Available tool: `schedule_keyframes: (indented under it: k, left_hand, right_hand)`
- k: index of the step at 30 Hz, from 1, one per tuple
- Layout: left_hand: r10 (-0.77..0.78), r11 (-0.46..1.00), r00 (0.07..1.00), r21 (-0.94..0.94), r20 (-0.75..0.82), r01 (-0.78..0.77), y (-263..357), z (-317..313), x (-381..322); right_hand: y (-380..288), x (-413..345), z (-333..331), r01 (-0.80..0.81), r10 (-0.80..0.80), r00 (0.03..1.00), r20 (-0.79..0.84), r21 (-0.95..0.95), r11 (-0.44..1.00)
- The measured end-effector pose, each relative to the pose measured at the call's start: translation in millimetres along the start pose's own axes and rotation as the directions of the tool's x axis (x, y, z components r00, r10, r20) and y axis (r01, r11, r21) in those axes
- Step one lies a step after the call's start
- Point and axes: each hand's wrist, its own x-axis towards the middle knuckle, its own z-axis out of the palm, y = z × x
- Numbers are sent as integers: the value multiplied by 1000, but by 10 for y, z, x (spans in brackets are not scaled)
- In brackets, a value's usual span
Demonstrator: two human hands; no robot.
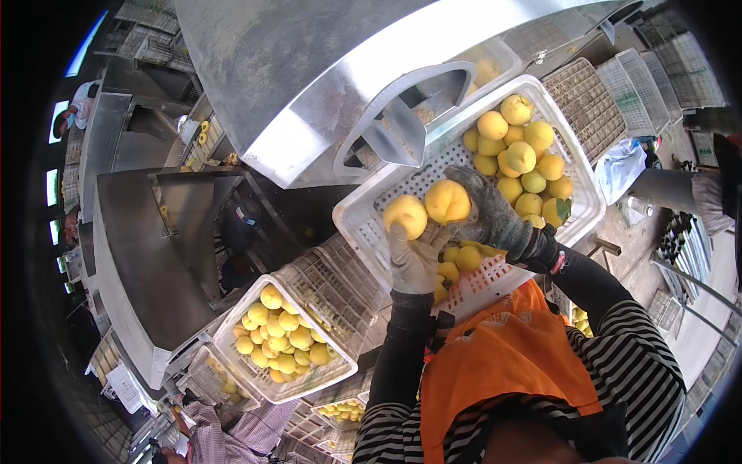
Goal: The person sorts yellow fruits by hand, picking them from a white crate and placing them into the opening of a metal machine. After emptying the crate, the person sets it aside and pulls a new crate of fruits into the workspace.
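Note:
My left hand (414, 261), in a pale work glove, grips a yellow peach (405, 216) with the thumb across its near side. A second yellow peach (448, 201) is in my right hand (490, 211), which wears a dirty dark grey glove. The two fruits are side by side, and the left fingertips reach under the second one. Both hands are above a white perforated plastic crate (379, 197). Loose yellow peaches (522, 156) are heaped in its right part, one with a green leaf. More peaches (468, 258) show below my wrists, partly hidden by my arms.
Beyond the crate stands a metal machine (324, 110) with a chute opening (400, 130). A crate full of peaches (351, 365) is at lower left, near stacked crates (333, 278). Another person (232, 429) in a checked garment is at the bottom left. Metal bars (690, 255) lie at right.

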Motion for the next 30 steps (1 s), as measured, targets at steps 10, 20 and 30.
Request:
schedule_keyframes:
  k: [10, 20, 30]
  left_hand:
    - [287, 947, 946, 100, 151, -304, 343, 431, -291]
    - [416, 902, 900, 68, 131, -426, 503, 564, -181]
    - [191, 981, 964, -76, 187, -180, 508, 419, -46]
  right_hand:
    - [-836, 71, 61, 193, -190, 981, 45, -353, 916]
    - [-1078, 605, 178, 445, -514, 855, -72, -408, 797]
    - [-1074, 1270, 246, -50, 48, 999, -26, -758, 651]
